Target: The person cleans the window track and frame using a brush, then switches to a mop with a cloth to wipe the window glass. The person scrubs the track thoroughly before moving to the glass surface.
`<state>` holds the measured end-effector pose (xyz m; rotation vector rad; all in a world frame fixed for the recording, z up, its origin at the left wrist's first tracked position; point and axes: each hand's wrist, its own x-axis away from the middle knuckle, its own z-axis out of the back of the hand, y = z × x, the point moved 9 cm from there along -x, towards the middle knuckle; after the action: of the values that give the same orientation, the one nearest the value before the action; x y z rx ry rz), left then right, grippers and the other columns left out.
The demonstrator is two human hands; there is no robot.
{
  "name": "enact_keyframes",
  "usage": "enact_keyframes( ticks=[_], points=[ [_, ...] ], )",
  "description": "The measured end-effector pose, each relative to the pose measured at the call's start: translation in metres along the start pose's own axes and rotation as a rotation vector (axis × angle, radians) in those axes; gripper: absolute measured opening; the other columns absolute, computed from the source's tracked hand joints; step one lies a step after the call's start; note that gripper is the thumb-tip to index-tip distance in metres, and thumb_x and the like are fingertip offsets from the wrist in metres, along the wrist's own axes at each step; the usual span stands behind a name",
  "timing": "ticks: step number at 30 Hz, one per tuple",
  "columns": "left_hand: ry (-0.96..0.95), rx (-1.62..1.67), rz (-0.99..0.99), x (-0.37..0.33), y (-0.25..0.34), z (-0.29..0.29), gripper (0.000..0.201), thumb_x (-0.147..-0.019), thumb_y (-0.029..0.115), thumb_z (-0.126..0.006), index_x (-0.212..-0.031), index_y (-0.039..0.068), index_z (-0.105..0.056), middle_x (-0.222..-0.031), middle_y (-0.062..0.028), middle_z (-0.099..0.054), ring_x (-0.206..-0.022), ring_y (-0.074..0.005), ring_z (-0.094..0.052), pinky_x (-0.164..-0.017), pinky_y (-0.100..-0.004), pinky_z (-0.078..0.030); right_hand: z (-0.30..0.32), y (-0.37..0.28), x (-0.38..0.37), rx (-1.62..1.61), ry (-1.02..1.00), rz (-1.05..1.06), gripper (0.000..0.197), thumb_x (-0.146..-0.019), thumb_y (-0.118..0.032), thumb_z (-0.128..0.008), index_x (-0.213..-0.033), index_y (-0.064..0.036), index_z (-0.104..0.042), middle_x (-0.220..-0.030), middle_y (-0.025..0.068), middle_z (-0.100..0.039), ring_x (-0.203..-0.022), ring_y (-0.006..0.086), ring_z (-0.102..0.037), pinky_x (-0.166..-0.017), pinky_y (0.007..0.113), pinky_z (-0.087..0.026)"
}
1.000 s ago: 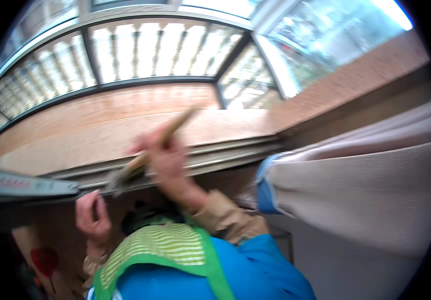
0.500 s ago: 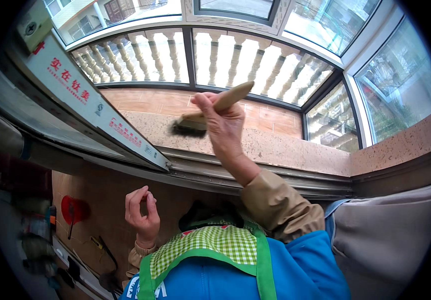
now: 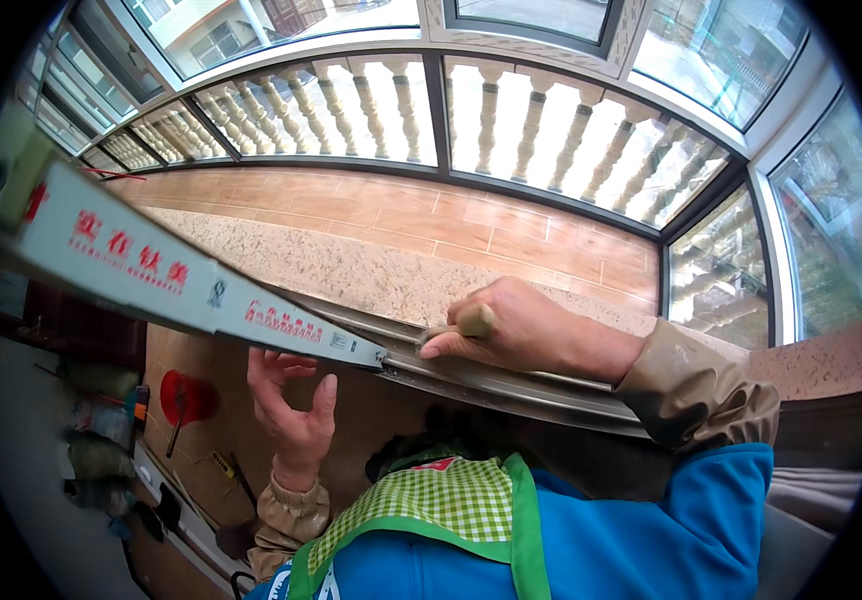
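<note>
My right hand (image 3: 541, 325) is closed round the wooden handle of a brush (image 3: 476, 319) over the metal sliding-door track (image 3: 551, 392). The handle's end points up toward me, and my hand hides the bristles. Just left of it, the edge of a sliding door panel (image 3: 221, 285), covered in white film with red print, stands in the track. My left hand (image 3: 296, 420) is below that panel edge with its thumb and fingers apart. It holds nothing, and its fingertips are partly hidden by the panel; I cannot tell if they touch it.
Beyond the track runs a speckled stone sill (image 3: 391, 275), then a tiled balcony floor (image 3: 351, 205) with glazing and balusters. At the lower left are a red dustpan-like thing (image 3: 191, 398) and several tools on the floor. A grey curtain (image 3: 816, 497) hangs at the right.
My right hand has brought the brush down from above the sill to the track, turning its handle toward me. My left hand has opened and risen to the panel edge. The view has shifted left.
</note>
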<state>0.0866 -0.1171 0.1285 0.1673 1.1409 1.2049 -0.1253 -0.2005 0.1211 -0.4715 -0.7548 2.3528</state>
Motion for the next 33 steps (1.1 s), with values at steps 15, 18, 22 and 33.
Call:
enact_keyframes(
  ticks=[15, 18, 22, 33],
  points=[
    [-0.118, -0.224, 0.084, 0.032, -0.011, -0.006, 0.074, -0.085, 0.020, -0.070, -0.138, -0.008, -0.026, -0.135, -0.0221, -0.041, -0.122, -0.0316, -0.046, -0.105, -0.0401, -0.034, -0.091, 0.014, -0.247, -0.567, 0.439, 0.152, 0.025, -0.086, -0.023, -0.061, -0.076, -0.0004, -0.063, -0.080, 0.0169, -0.061, -0.073, 0.0377, -0.060, -0.068, 0.046, -0.048],
    [-0.178, -0.218, 0.147, 0.030, -0.011, -0.011, 0.079, -0.088, 0.025, -0.066, -0.142, -0.007, -0.019, -0.141, -0.0207, -0.036, -0.130, -0.0316, -0.039, -0.109, -0.0404, -0.030, -0.105, 0.000, -0.309, -0.629, 0.615, 0.298, 0.019, -0.085, -0.019, -0.061, -0.077, -0.0015, -0.062, -0.079, 0.0171, -0.059, -0.073, 0.0385, -0.059, -0.066, 0.046, -0.048],
    [-0.236, -0.252, 0.162, -0.003, 0.005, -0.023, 0.054, -0.085, 0.029, -0.067, -0.126, -0.001, -0.046, -0.125, -0.0157, -0.049, -0.119, -0.0302, -0.045, -0.100, -0.0391, -0.036, -0.079, -0.007, -0.356, -0.633, 0.844, 0.386, 0.011, -0.082, -0.012, -0.061, -0.076, -0.0034, -0.058, -0.081, 0.0165, -0.059, -0.073, 0.0388, -0.058, -0.064, 0.045, -0.047],
    [-0.141, -0.211, 0.215, -0.018, 0.005, -0.020, 0.034, -0.083, 0.032, -0.070, -0.106, 0.007, -0.067, -0.103, -0.0082, -0.062, -0.097, -0.0259, -0.056, -0.082, -0.0366, -0.043, -0.090, 0.035, -0.172, -0.702, -0.204, -0.173, 0.023, -0.080, -0.012, -0.052, -0.095, -0.0131, -0.070, -0.080, 0.0163, -0.067, -0.079, 0.0318, -0.066, -0.071, 0.043, -0.051]
  ],
)
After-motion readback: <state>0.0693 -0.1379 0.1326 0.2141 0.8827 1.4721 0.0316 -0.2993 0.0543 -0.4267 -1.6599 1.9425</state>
